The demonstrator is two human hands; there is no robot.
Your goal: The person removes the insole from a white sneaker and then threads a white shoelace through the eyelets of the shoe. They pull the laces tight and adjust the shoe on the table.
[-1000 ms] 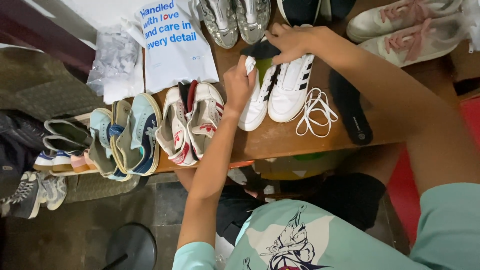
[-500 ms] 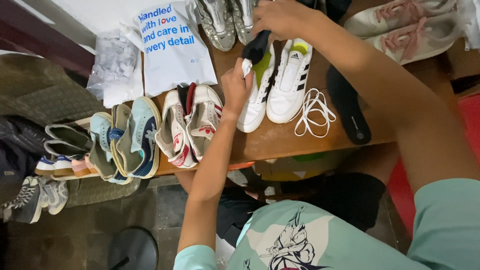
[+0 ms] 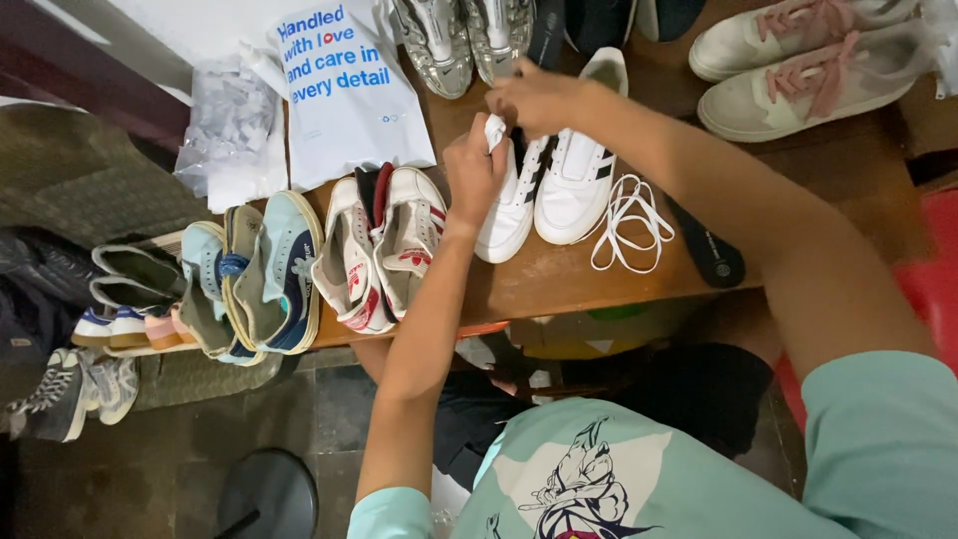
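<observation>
Head view: left hand (image 3: 472, 172) grips the tongue/collar of a white leather sneaker w/ black side stripes (image 3: 509, 205), fingers closed on it. Right hand (image 3: 539, 98) sits just above, at the shoe's opening, fingers curled and pinching there; what exactly it pinches can't be told. The shoe lies on the brown wooden surface (image 3: 559, 279), long axis running away from the person, toe nearer the body, heel end under both hands. Its white mate (image 3: 579, 180) lies touching alongside on the right. Loose white laces (image 3: 627, 222) and a black insole (image 3: 707, 245) lie just beyond. Red-and-white sneakers (image 3: 384, 245) sit near, on the left.
</observation>
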